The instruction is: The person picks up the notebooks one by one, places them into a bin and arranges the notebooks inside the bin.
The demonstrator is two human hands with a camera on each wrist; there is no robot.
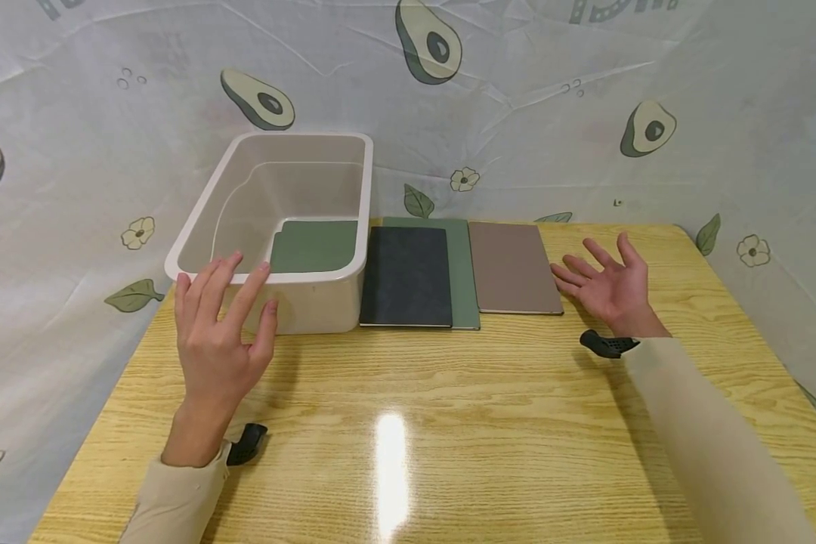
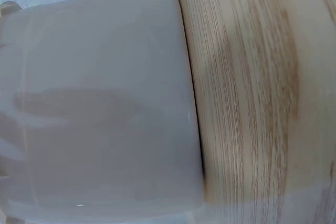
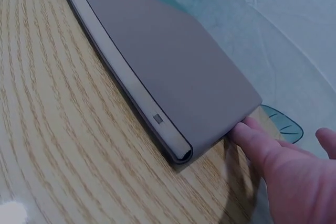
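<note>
A light plastic bin (image 1: 299, 306) stands at the back left with a green notebook (image 1: 316, 245) lying inside. My left hand (image 1: 221, 351) is at its near rim, fingers spread and relaxed; whether they touch the rim I cannot tell. In the left wrist view the bin's wall (image 2: 110, 114) fills much of the frame. Beside the bin a dark notebook (image 1: 408, 276) lies over a green one (image 1: 464, 279). A brown notebook (image 1: 517, 268) is to their right. My right hand (image 1: 612, 291), palm turned up, has its fingertips by that notebook's right edge; the right wrist view shows the brown notebook (image 3: 168, 51) too.
The wooden table (image 1: 483, 423) extends in front of the bin and notebooks. Behind it hangs a pale cloth (image 1: 517, 91) printed with avocados, flowers and leaves. A black band (image 1: 248, 444) is on the left wrist, and another (image 1: 608, 344) on the right.
</note>
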